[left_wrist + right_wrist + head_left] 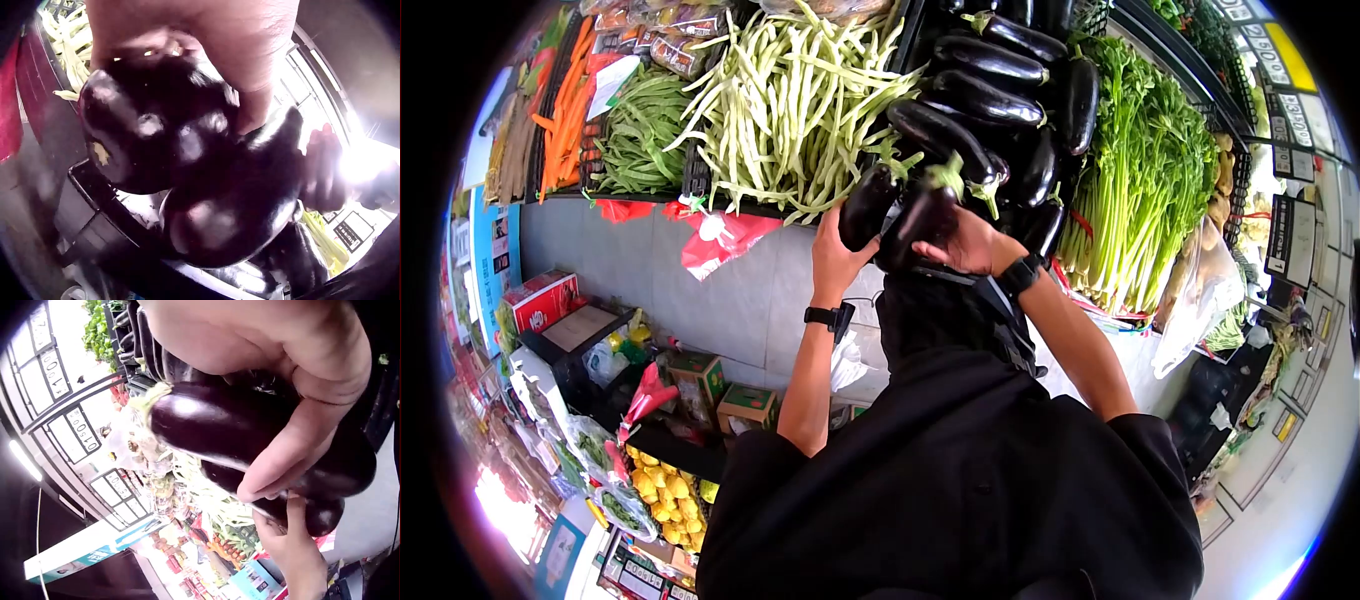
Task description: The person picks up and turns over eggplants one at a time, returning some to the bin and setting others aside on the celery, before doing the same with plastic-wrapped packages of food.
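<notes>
My left hand [837, 255] grips a dark eggplant [867, 208] by its side, near the front edge of the eggplant crate. Right beside it, my right hand [970, 243] holds a second eggplant [922, 225], its green stem pointing away from me. In the left wrist view the left hand [200, 31] wraps over one eggplant [144, 125], and the other [225, 212] lies against it. The right wrist view shows the right thumb [281, 453] across the held eggplant [219, 419], with the left hand [297, 550] behind.
More eggplants [990, 98] fill the crate ahead. Pale long beans [785, 110] lie to its left, then green beans [640, 130] and carrots [572, 110]. Leafy celery [1130, 190] stands to the right beside a plastic bag [1200, 295]. Boxes [695, 385] sit on the lower left.
</notes>
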Motion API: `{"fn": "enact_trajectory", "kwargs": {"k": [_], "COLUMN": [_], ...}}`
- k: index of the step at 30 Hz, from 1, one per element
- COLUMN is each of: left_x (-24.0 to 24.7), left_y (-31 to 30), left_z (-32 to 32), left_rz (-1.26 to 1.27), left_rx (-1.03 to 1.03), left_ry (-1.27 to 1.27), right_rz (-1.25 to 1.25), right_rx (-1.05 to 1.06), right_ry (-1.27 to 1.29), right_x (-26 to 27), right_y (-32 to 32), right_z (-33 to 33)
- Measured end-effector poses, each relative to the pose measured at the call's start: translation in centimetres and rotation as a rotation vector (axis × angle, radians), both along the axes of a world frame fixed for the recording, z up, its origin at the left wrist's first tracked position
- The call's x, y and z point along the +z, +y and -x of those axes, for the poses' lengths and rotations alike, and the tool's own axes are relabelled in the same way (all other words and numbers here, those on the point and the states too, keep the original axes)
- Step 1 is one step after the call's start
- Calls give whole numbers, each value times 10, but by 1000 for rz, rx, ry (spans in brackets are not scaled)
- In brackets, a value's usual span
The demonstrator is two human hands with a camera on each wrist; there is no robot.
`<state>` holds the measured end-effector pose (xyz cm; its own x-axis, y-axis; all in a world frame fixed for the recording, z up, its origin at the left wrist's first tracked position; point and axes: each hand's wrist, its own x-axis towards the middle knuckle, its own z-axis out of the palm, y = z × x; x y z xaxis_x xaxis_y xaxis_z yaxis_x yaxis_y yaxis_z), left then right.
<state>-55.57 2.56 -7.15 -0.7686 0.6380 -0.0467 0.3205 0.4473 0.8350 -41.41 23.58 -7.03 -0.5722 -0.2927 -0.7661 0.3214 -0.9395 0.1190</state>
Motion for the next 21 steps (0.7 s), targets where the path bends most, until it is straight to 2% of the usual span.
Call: {"fn": "enact_trajectory", "kwargs": {"k": [2, 4, 7, 8, 10, 11, 12, 14, 15, 16, 18, 21], "left_x": [-8, -14, -18, -19, -18, -17, -17, -18, -21, -17, -16, -26], "left_y": [4, 9, 15, 16, 16, 16, 18, 20, 18, 17, 17, 15], "left_z": [1, -1, -4, -3, -8, -10, -9, -7, -7, -5, -6, -5], "left_rz": [1, 48, 83, 88, 76, 88, 90, 66, 52, 41, 37, 76], "left_rx": [44, 127, 127, 129, 176, 183, 187, 165, 152, 140, 125, 97], "left_ry": [9, -30, -4, 13, 41, 27, 18, 43, 54, 67, 45, 45], "right_rz": [-105, -132, -773, -1184, -2130, -2357, -2465, -2489, -2488, -2321, -2377, -2337], "right_rx": [16, 92, 372, 485, 465, 463, 506, 640, 827, 998, 1002, 881], "right_ry": [-155, -145, 220, 92, 297, 232, 234, 16, -99, -198, -249, -212], "right_x": [3, 3, 40, 48, 87, 99, 94, 71, 48, 42, 28, 23], "right_y": [11, 17, 8, 0, 4, 10, 25, 41, 49, 53, 57, 62], "right_z": [22, 31, 18, 24, 23, 26, 26, 24, 18, 17, 16, 12]}}
